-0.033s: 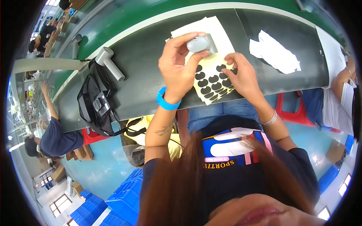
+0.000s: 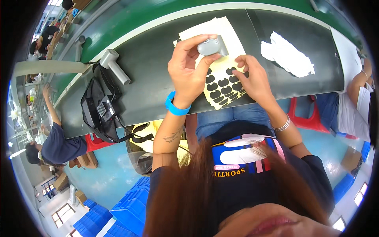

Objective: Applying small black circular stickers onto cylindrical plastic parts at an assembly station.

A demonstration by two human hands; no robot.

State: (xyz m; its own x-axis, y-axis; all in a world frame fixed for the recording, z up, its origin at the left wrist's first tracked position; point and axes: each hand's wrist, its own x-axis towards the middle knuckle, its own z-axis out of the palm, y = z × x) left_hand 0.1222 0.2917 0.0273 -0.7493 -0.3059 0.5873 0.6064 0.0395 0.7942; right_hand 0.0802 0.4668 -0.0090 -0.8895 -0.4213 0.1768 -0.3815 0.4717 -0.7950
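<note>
My left hand (image 2: 187, 73), with a blue band at its wrist, grips a grey hair dryer (image 2: 209, 47) between thumb and fingers. The dryer is seen nearly end-on, so most of its length is hidden. Below it lie stacked pale yellow sheets (image 2: 200, 28) carrying rows of black rounded stickers (image 2: 223, 82). My right hand (image 2: 254, 77) is over the right side of these sheets, its bent thumb and forefinger apart at the stickers. Nothing shows between those fingertips.
To the left on the dark table are another grey hair dryer (image 2: 115, 67) and a black bag (image 2: 96, 104). A crumpled white sheet (image 2: 287, 55) lies at the right. Red stools (image 2: 306, 115) stand by the near edge, and people sit on both sides.
My left hand and the hair dryer have shifted very slightly to the right. My right hand stays at the same spot.
</note>
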